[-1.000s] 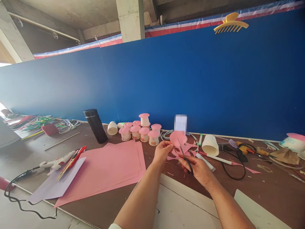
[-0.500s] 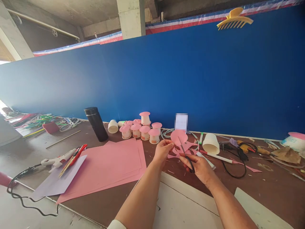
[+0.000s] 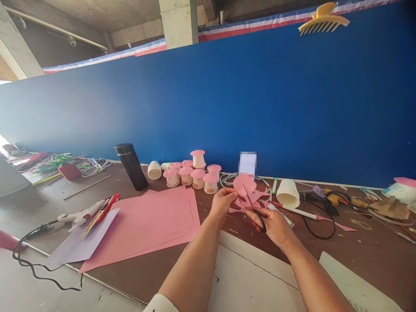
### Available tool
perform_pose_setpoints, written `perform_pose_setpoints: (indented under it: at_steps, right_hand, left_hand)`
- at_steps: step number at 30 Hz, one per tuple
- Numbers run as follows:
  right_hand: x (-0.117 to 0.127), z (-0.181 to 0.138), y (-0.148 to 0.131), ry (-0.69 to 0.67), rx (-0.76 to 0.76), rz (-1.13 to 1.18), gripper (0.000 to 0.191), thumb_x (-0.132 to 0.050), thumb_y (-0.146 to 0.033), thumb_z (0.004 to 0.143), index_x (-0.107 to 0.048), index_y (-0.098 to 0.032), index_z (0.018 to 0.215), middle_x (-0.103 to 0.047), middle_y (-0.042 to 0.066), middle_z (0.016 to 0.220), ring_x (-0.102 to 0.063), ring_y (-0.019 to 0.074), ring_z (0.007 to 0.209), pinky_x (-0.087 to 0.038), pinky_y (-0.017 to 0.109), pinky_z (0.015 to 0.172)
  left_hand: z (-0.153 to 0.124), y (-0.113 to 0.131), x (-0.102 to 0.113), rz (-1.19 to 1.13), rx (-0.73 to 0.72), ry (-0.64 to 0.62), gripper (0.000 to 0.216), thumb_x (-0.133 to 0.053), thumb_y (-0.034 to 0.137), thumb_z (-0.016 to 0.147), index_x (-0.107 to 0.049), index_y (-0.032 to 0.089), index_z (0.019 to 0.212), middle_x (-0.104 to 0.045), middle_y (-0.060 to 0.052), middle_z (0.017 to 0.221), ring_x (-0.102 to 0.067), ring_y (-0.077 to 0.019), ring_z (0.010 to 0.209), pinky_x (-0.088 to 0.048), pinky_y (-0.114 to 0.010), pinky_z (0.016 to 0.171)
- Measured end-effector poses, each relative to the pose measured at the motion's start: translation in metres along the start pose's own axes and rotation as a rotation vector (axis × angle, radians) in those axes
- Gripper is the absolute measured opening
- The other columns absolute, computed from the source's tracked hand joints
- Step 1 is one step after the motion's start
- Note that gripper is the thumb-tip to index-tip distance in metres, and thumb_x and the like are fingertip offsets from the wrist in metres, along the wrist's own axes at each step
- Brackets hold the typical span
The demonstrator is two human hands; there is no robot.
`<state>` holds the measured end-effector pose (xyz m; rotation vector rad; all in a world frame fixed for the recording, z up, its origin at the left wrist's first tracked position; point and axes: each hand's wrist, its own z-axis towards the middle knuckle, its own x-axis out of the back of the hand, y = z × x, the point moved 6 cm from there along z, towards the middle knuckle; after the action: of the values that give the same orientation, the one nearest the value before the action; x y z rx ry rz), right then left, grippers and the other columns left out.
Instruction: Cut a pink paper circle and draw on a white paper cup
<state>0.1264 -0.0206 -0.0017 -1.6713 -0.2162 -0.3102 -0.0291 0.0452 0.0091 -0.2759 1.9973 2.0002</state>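
Note:
My left hand [image 3: 223,201] pinches the left edge of a round pink paper disc [image 3: 242,184] held up over the table. A pair of black-handled scissors [image 3: 258,215] is in my right hand [image 3: 271,225], its blades pointing up and left across the lower part of the disc. Whether the blades are apart is too small to tell. Below and behind the disc lie pink paper scraps [image 3: 256,197]. To the left stand several small paper-cup houses [image 3: 198,178] with pink disc roofs, one raised above the others.
A stack of pink paper sheets [image 3: 156,221] lies at left, with a lilac sheet [image 3: 81,242], a red utility knife [image 3: 101,215] and a glue gun [image 3: 79,215]. A black bottle [image 3: 131,167] stands behind. Stacked white cups [image 3: 287,193] lie at right.
The scissors and disc have shifted very slightly against each other. Both hands keep their hold, and the view has tilted a little.

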Motion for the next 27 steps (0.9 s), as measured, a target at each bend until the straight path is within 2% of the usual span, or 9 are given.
perform_pose_setpoints:
  at_steps: [10, 12, 15, 18, 21, 24, 27]
  right_hand:
    - [-0.003, 0.001, 0.003, -0.038, 0.009, 0.007, 0.049, -0.073, -0.054, 0.069, -0.075, -0.019, 0.103, -0.063, -0.001, 0.062, -0.058, 0.0163, 0.059, -0.045, 0.028, 0.058]
    - [-0.004, 0.002, 0.005, -0.067, 0.007, 0.004, 0.049, -0.074, -0.052, 0.068, -0.073, -0.019, 0.105, -0.064, -0.001, 0.063, -0.058, 0.0160, 0.057, -0.046, 0.029, 0.060]
    - [-0.004, 0.002, 0.006, -0.101, 0.039, -0.046, 0.049, -0.074, -0.050, 0.068, -0.069, -0.020, 0.106, -0.065, -0.002, 0.064, -0.060, 0.0171, 0.058, -0.046, 0.029, 0.061]
    - [0.008, 0.002, 0.008, 0.001, 0.037, -0.252, 0.044, -0.073, -0.049, 0.067, -0.063, -0.023, 0.100, -0.068, -0.001, 0.072, -0.063, 0.0185, 0.065, -0.044, 0.028, 0.061]
    - [0.026, 0.002, 0.011, 0.165, -0.051, -0.566, 0.038, -0.072, -0.051, 0.064, -0.057, -0.025, 0.088, -0.070, 0.000, 0.079, -0.064, 0.0209, 0.071, -0.039, 0.029, 0.059]
    - [0.033, 0.000, 0.011, 0.199, -0.119, -0.730, 0.034, -0.066, -0.055, 0.068, -0.052, -0.027, 0.078, -0.068, -0.001, 0.075, -0.063, 0.0220, 0.070, -0.036, 0.029, 0.057]
    - [0.029, -0.001, 0.008, 0.212, -0.111, -0.765, 0.033, -0.062, -0.057, 0.072, -0.047, -0.026, 0.070, -0.065, -0.002, 0.068, -0.060, 0.0202, 0.065, -0.034, 0.028, 0.055]
  left_hand:
    - [0.006, -0.009, 0.003, -0.056, 0.018, 0.011, 0.022, -0.077, 0.030, 0.062, -0.060, 0.015, 0.065, -0.049, 0.003, 0.050, -0.040, -0.0059, 0.047, -0.030, -0.022, 0.050]
    - [0.008, -0.011, 0.007, -0.053, 0.034, 0.053, 0.022, -0.077, 0.029, 0.062, -0.060, 0.015, 0.064, -0.050, 0.003, 0.051, -0.041, -0.0059, 0.048, -0.031, -0.022, 0.050]
    - [0.010, -0.015, 0.017, -0.049, 0.076, 0.187, 0.021, -0.078, 0.026, 0.062, -0.062, 0.014, 0.067, -0.054, 0.002, 0.056, -0.044, -0.0057, 0.051, -0.034, -0.020, 0.052]
    - [0.011, -0.020, 0.024, -0.175, 0.129, 0.270, 0.023, -0.080, 0.023, 0.062, -0.062, 0.014, 0.073, -0.056, 0.002, 0.061, -0.048, -0.0052, 0.055, -0.038, -0.018, 0.055]
    - [0.011, -0.021, 0.017, -0.364, 0.162, 0.174, 0.027, -0.082, 0.023, 0.063, -0.061, 0.013, 0.076, -0.056, 0.003, 0.062, -0.050, -0.0047, 0.056, -0.040, -0.016, 0.056]
    - [0.008, -0.019, 0.003, -0.495, 0.189, -0.017, 0.030, -0.084, 0.024, 0.062, -0.060, 0.013, 0.077, -0.057, 0.002, 0.064, -0.051, -0.0045, 0.057, -0.042, -0.015, 0.056]
    - [0.001, -0.017, -0.009, -0.534, 0.219, -0.168, 0.030, -0.084, 0.024, 0.064, -0.060, 0.013, 0.079, -0.059, 0.001, 0.066, -0.054, -0.0052, 0.059, -0.045, -0.016, 0.058]
